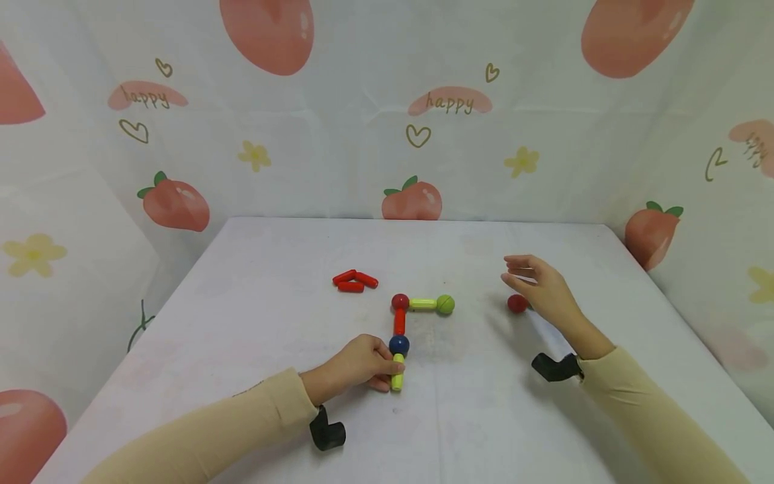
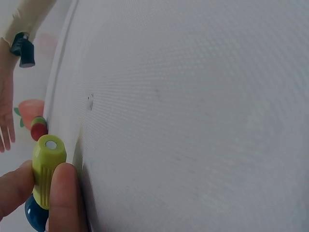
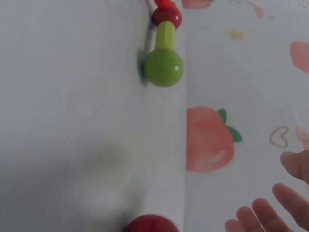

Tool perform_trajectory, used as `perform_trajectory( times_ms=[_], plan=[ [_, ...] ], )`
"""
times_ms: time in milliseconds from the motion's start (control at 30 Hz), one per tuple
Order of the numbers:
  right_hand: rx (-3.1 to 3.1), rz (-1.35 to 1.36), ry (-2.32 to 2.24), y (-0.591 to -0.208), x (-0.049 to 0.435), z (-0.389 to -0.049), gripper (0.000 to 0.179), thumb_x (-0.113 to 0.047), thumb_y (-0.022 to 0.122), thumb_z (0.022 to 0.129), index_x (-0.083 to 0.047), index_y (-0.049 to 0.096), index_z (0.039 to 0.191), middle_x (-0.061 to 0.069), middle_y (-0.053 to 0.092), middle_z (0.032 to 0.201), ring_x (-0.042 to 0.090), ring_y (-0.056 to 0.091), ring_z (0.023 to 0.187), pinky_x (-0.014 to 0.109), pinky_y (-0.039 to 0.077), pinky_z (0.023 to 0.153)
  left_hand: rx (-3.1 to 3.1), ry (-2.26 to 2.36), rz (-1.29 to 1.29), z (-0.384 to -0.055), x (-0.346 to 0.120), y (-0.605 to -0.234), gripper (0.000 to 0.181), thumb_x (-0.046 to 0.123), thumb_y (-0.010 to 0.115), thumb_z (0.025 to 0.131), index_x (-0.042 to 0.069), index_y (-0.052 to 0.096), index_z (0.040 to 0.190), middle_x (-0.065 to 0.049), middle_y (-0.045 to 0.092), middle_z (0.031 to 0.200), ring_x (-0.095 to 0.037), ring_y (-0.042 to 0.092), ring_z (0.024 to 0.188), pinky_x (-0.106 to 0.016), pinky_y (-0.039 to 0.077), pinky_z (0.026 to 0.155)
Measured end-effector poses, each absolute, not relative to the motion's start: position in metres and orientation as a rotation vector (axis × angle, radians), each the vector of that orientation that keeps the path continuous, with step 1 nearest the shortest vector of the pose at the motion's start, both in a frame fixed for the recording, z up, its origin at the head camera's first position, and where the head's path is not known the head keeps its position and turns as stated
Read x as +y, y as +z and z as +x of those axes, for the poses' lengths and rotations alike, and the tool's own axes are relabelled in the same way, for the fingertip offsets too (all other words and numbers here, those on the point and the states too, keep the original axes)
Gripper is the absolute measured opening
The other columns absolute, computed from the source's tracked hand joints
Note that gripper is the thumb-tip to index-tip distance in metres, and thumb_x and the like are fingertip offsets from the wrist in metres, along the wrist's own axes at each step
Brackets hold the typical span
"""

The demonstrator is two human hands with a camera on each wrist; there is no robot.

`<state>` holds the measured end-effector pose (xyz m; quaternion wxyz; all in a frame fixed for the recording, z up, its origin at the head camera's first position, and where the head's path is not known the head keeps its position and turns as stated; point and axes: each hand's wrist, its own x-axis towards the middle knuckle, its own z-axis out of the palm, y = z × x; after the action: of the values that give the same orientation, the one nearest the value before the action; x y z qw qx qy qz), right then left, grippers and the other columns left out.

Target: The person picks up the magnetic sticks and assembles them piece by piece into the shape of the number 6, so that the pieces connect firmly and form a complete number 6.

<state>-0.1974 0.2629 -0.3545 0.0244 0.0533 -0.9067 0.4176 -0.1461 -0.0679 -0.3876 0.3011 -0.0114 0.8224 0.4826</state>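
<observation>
My left hand [image 1: 357, 363] pinches a yellow-green magnetic rod [image 1: 397, 378] between thumb and fingers; the round metal magnet [image 2: 50, 144] shows in its free end. The rod's far end meets a blue ball [image 1: 399, 345]. From that ball a red rod [image 1: 400, 322] runs to a red ball [image 1: 400, 302], where a second yellow-green rod [image 1: 422, 305] leads right to a green ball [image 1: 445, 304]. My right hand [image 1: 541, 288] hovers with fingers extended and holds nothing. Close below it lies another red ball [image 1: 517, 304] with a green piece beside it, partly hidden by the hand.
Three loose red rods [image 1: 351, 287] lie in a group left of the joined pieces. A white cloth covers the table [image 1: 272, 269], and a peach-printed curtain [image 1: 338, 134] hangs behind and at both sides. Black camera mounts [image 1: 328, 430] jut from both wrists.
</observation>
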Motion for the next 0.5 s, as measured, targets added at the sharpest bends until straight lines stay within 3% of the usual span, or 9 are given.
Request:
perform_trajectory(
  times_ms=[500],
  plan=[
    [-2.881, 0.114, 1.194, -0.378, 0.278, -0.198, 0.049, -0.025, 0.063, 0.102, 0.003, 0.053, 0.141, 0.030, 0.056, 0.143, 0.048, 0.055, 0.132, 0.061, 0.042, 0.109, 2.184, 1.283, -0.026, -0.148, -0.068, -0.392, 0.021, 0.014, 0.078, 0.090, 0.002, 0.063, 0.096, -0.007, 0.069, 0.077, -0.007, 0.063, 0.056, -0.017, 0.055, 0.057]
  ],
)
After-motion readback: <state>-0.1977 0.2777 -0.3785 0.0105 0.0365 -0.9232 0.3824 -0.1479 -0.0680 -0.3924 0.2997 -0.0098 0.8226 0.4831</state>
